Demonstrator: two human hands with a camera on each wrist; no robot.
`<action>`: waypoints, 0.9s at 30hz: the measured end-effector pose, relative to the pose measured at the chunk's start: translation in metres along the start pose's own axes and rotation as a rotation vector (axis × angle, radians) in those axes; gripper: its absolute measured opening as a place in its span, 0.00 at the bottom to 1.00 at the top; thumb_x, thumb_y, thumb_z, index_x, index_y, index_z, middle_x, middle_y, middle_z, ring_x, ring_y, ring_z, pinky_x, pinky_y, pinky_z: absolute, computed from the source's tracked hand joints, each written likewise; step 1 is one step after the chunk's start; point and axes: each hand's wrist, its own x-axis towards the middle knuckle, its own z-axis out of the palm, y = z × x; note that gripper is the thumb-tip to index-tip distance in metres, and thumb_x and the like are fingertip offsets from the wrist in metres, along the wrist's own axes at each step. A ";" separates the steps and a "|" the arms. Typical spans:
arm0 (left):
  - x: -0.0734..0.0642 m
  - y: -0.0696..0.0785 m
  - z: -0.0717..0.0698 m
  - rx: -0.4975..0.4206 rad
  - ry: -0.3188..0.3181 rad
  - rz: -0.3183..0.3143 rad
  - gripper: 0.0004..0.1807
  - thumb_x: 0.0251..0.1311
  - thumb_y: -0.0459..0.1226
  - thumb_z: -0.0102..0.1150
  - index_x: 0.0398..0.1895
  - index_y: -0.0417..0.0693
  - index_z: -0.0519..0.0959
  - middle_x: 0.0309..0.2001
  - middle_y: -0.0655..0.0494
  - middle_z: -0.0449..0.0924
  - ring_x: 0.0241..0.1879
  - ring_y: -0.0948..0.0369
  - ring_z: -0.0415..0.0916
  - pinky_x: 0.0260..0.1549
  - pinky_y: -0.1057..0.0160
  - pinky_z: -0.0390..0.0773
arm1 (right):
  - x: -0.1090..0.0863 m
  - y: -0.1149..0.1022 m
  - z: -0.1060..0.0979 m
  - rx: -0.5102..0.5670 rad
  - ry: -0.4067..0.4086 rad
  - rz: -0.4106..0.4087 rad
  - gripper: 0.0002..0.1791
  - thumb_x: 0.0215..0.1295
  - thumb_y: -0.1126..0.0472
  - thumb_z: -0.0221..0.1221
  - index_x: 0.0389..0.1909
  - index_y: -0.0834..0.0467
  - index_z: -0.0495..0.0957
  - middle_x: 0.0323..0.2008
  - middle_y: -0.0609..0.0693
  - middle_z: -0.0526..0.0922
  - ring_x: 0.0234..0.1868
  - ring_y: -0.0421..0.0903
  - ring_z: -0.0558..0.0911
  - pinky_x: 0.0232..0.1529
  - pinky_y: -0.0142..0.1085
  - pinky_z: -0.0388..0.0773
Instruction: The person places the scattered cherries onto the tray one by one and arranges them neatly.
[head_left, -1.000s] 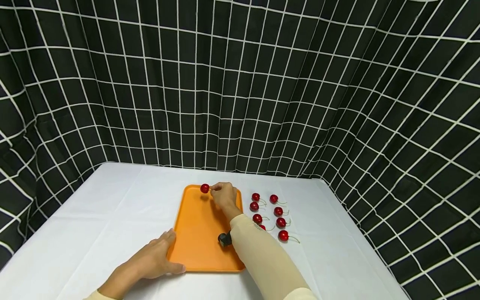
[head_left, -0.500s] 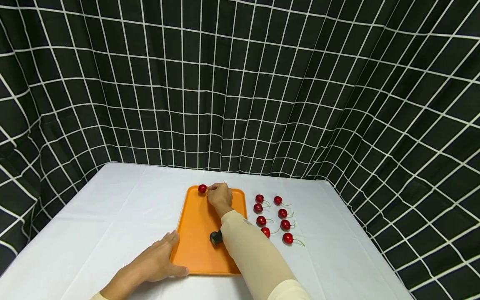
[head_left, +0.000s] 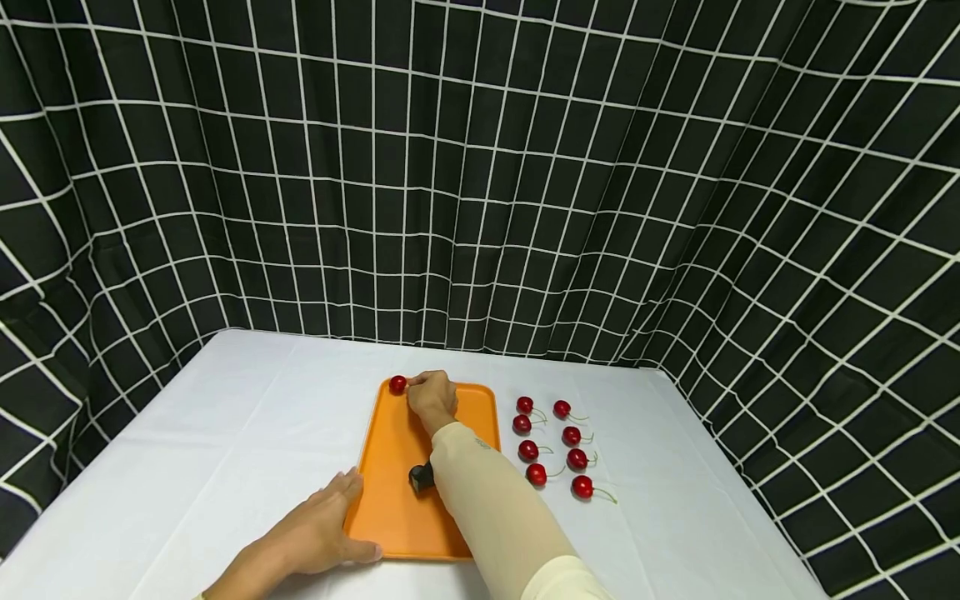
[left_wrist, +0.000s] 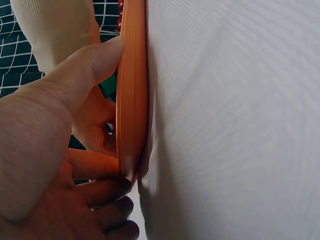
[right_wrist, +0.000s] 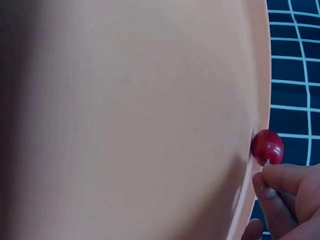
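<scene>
My right hand [head_left: 432,398] pinches the thin stem of a red cherry [head_left: 397,385] between thumb and forefinger. In the right wrist view, that cherry [right_wrist: 267,147] overlaps the rim at the far end of an orange tray [head_left: 390,517]; in the head view it is at the far left corner. My left hand [head_left: 318,523] spans the near left corner, its thumb along the near edge and its fingers spread along the left side. Seen from the left wrist, the thumb and fingertips of this hand [left_wrist: 60,125] touch the tray's rim [left_wrist: 132,100].
Several red cherries [head_left: 528,451] with green stems lie in two rough columns on the white cloth [head_left: 660,517], right of the tray. My right sleeve [head_left: 487,508] crosses over the tray, and a dark wrist camera [head_left: 422,477] shows beside it. Black gridded curtain [head_left: 405,183] stands behind.
My right hand has moved left and slightly down with the cherry toward the tray's far left corner. My left hand stays at the near corner. The head view has shifted slightly.
</scene>
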 end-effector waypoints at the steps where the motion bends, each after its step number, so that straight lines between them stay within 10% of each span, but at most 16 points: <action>1: 0.000 0.000 0.000 0.001 0.002 -0.002 0.61 0.38 0.62 0.73 0.67 0.28 0.62 0.72 0.36 0.51 0.70 0.39 0.47 0.64 0.36 0.48 | 0.000 -0.001 0.001 -0.001 -0.004 -0.004 0.07 0.52 0.59 0.70 0.22 0.42 0.88 0.27 0.38 0.83 0.30 0.46 0.77 0.35 0.38 0.74; 27: -0.003 0.001 0.002 -0.014 0.006 0.009 0.60 0.40 0.61 0.73 0.67 0.26 0.61 0.72 0.34 0.51 0.71 0.40 0.46 0.65 0.37 0.47 | 0.012 -0.003 -0.035 0.030 -0.027 -0.144 0.05 0.53 0.61 0.67 0.22 0.48 0.85 0.22 0.40 0.81 0.35 0.46 0.77 0.39 0.40 0.74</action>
